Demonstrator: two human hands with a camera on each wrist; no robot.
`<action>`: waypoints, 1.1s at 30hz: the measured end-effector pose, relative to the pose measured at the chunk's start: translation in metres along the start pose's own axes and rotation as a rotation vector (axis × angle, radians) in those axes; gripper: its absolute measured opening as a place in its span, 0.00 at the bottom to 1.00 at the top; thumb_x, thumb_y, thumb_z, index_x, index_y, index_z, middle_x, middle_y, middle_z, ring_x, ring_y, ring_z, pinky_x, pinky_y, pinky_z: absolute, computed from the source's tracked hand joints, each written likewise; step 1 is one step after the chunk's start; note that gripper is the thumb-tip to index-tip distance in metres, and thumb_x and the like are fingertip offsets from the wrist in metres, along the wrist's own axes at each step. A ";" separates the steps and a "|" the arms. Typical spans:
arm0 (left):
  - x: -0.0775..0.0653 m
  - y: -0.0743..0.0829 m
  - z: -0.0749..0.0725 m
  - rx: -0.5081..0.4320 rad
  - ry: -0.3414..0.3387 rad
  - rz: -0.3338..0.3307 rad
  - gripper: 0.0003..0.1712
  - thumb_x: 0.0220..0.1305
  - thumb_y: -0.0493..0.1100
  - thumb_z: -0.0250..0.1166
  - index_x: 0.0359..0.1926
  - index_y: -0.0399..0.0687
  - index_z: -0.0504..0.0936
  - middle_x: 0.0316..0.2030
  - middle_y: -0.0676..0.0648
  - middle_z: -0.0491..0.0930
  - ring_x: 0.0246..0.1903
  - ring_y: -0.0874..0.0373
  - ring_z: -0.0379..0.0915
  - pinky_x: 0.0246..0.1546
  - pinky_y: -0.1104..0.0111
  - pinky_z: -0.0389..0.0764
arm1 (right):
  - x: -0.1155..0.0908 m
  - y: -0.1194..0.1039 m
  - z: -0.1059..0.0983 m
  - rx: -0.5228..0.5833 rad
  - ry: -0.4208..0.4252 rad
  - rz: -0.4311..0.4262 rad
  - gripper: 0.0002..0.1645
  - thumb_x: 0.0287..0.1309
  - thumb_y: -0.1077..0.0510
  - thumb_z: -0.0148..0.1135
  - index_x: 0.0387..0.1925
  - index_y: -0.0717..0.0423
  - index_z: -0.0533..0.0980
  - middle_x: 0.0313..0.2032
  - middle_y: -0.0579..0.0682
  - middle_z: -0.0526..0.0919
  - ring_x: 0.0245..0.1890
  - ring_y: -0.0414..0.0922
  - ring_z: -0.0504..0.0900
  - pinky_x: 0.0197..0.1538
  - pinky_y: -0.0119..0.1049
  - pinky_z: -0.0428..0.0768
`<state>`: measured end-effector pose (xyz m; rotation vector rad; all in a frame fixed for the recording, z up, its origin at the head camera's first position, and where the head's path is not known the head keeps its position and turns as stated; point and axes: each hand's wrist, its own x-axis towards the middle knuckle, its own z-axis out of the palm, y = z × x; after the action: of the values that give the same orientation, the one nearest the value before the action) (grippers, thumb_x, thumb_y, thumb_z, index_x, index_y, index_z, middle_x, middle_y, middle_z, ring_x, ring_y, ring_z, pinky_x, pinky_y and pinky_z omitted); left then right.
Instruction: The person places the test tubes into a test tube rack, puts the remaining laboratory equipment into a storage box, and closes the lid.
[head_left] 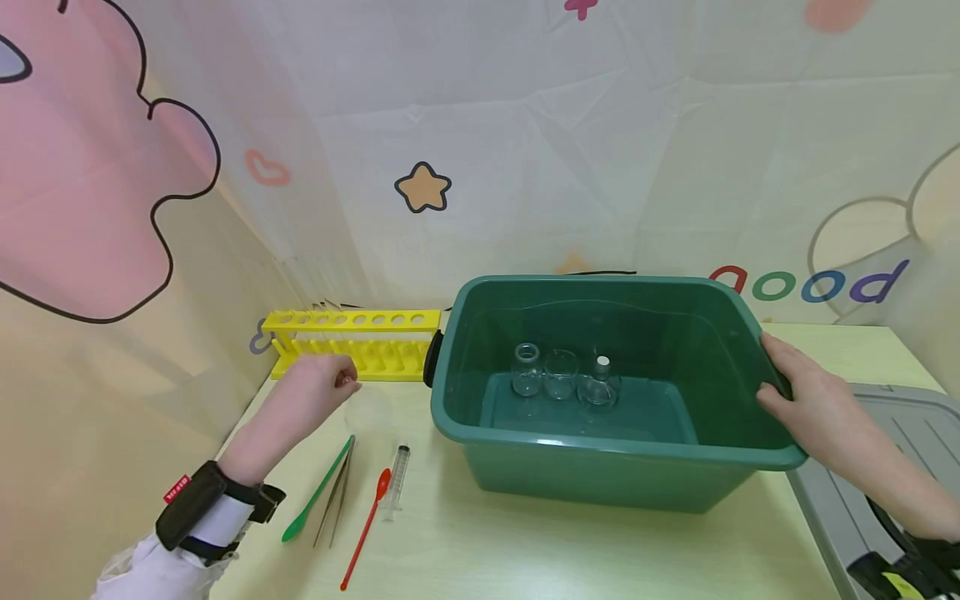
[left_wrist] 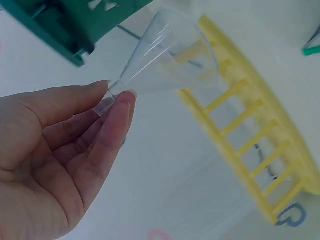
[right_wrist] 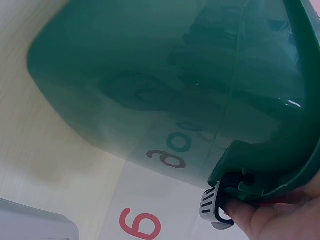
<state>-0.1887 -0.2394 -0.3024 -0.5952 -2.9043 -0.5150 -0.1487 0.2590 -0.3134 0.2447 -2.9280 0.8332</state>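
A clear plastic funnel (left_wrist: 170,55) is pinched at its narrow stem between the thumb and fingers of my left hand (left_wrist: 75,135). From the head view, that left hand (head_left: 318,387) is just in front of the yellow test tube rack (head_left: 356,319), and the funnel (head_left: 367,410) shows only faintly below it. My right hand (head_left: 813,400) grips the right end of a green plastic tub (head_left: 592,475) at its handle. Inside the tub stand a small glass bottle (head_left: 527,379), a glass beaker (head_left: 560,382) and a glass flask with a white stopper (head_left: 598,392).
On the table's left side lie a green spoon (head_left: 318,496), metal tweezers (head_left: 341,492), a red spoon (head_left: 367,525) and a clear syringe (head_left: 397,479). A grey lid (head_left: 825,500) is at the right. Behind hangs a printed curtain (head_left: 525,167).
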 end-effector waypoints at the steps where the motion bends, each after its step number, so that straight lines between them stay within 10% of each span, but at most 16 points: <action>1: 0.002 0.002 -0.005 0.001 0.012 0.003 0.02 0.54 0.31 0.64 0.27 0.37 0.78 0.19 0.50 0.71 0.18 0.59 0.63 0.23 0.66 0.67 | 0.000 0.000 0.000 -0.002 0.003 -0.002 0.38 0.57 0.70 0.45 0.64 0.73 0.40 0.57 0.78 0.53 0.46 0.75 0.62 0.38 0.65 0.64; 16: 0.051 0.062 -0.065 0.040 0.054 0.047 0.04 0.58 0.34 0.62 0.32 0.35 0.80 0.27 0.43 0.78 0.24 0.53 0.71 0.30 0.63 0.73 | 0.000 0.001 0.001 0.000 0.017 -0.005 0.37 0.59 0.69 0.45 0.64 0.74 0.40 0.58 0.78 0.51 0.47 0.76 0.60 0.39 0.66 0.62; 33: 0.123 0.164 -0.047 0.069 -0.066 0.291 0.07 0.60 0.33 0.55 0.26 0.41 0.78 0.24 0.49 0.72 0.24 0.58 0.65 0.26 0.72 0.65 | 0.001 0.002 0.000 0.014 -0.001 -0.002 0.38 0.58 0.69 0.44 0.65 0.72 0.38 0.58 0.77 0.51 0.48 0.75 0.60 0.39 0.66 0.62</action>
<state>-0.2321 -0.0705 -0.1855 -1.0200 -2.8095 -0.3611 -0.1496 0.2603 -0.3142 0.2499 -2.9233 0.8541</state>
